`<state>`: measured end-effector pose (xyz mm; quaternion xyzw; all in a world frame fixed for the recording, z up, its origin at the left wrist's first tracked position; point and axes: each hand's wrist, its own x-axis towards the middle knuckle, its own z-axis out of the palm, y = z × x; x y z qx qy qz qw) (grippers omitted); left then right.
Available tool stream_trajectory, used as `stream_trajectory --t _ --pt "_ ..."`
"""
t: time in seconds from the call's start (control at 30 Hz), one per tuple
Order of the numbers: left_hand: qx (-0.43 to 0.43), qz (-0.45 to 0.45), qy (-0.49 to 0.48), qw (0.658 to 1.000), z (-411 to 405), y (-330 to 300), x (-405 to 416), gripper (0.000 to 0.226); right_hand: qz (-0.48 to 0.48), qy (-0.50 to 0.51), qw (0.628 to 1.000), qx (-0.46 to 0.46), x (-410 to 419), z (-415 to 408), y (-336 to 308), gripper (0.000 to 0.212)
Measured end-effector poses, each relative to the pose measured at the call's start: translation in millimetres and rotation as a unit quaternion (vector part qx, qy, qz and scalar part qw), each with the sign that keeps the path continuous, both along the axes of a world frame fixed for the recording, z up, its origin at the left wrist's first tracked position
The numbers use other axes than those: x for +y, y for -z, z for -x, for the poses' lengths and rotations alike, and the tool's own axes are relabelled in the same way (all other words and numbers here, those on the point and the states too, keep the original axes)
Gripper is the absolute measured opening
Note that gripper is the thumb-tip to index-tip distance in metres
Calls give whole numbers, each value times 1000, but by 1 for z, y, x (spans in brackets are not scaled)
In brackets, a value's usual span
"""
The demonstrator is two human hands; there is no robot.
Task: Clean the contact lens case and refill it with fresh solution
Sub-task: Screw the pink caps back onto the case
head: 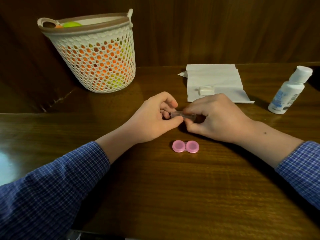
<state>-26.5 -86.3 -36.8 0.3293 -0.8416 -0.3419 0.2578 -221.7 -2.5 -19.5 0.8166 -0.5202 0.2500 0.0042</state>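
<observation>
Dark wooden desk [155,187] carries our pink plastic twin lids [185,146] at six o'clock; our left hand [154,118] and right hand [214,118] pinch the small clear lens case [181,114], probably light and slippery, best held by its ends.

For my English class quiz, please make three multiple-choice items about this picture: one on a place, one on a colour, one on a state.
1. Where does the pink plastic contact lens case lie?
A. in the basket
B. on the wooden table, nearer the person than the hands
C. on the tissue

2. What colour is the cap of the white plastic solution bottle?
A. white
B. green
C. black

3. What are the left hand and right hand doing?
A. resting flat
B. lifting the bottle
C. together pinching a small clear piece

Answers: B, it lies below the hands; A, the cap matches the bottle; C, both hands' fingertips meet on it.
</observation>
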Motion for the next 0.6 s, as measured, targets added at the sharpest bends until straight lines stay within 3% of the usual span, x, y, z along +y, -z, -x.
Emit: stream_trajectory --t 0.13,0.37,0.6 --pt "4 -11 -1 1000 -1 -2 0 34 20 -13 1000 9 -3 -3 -1 32" --pt "-28 -15 23 999 -5 -4 -3 57 -1 -41 997 -71 -5 12 6 26" --pt "-53 -36 21 998 -6 -6 -3 75 -24 73 973 -216 -10 14 19 14"
